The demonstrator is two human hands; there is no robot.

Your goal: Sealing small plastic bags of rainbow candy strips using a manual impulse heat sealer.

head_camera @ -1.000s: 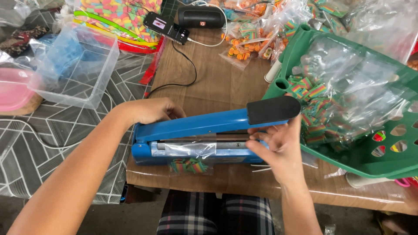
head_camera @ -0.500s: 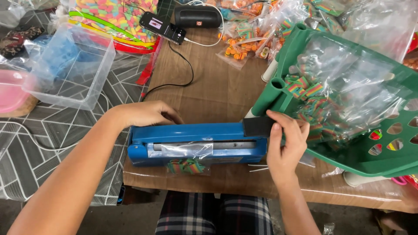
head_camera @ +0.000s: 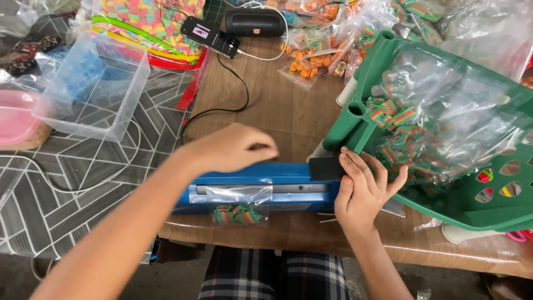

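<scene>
A person is sitting at a wooden table, looking down at a blue sealer lying along the near edge. The right hand is pressing flat on the sealer's black handle, fingers spread and pointing up and to the left, with the arm of the sealer lying closed. A small clear bag of rainbow candy is sitting clamped in the sealer, its filled end hanging over the table edge toward the person. The left hand is hovering loosely curled just above the sealer's back, blurred, holding nothing that shows. A green basket full of candy bags is sitting tilted just right of the right hand. A clear tub is standing well to the left, and a phone and a black speaker are lying at the far edge.
</scene>
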